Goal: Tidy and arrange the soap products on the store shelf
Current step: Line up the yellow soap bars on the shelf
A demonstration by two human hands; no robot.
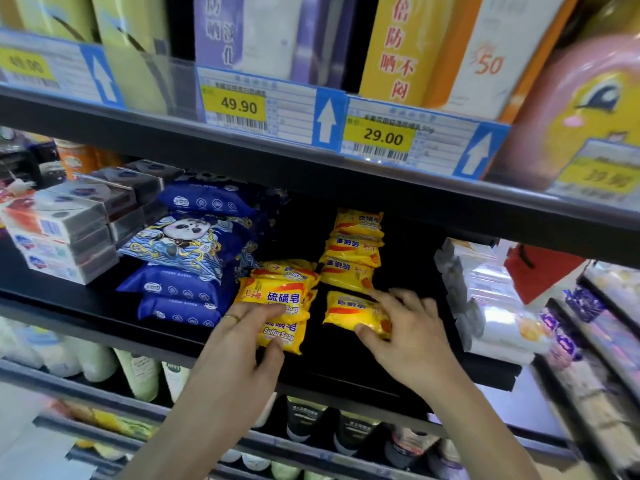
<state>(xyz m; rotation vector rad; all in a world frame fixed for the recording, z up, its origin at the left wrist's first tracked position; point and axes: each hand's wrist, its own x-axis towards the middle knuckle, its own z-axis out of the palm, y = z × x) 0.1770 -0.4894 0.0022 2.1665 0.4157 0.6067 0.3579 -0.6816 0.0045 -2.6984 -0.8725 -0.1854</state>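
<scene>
Both hands on yellow sulfur soap, mid-shelf.

Your left hand (pixel 256 327) pinches the front packet of the left stack (pixel 280 306); your right hand (pixel 405 323) grips a loose packet (pixel 349 311), seemingly flat on the black shelf (pixel 329 362). Light, firm bars in slippery wrap: hold the long edges.

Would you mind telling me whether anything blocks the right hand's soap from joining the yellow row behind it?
Nothing visible does. The right hand holds a yellow soap just in front of the row, with only bare shelf around it.
</scene>
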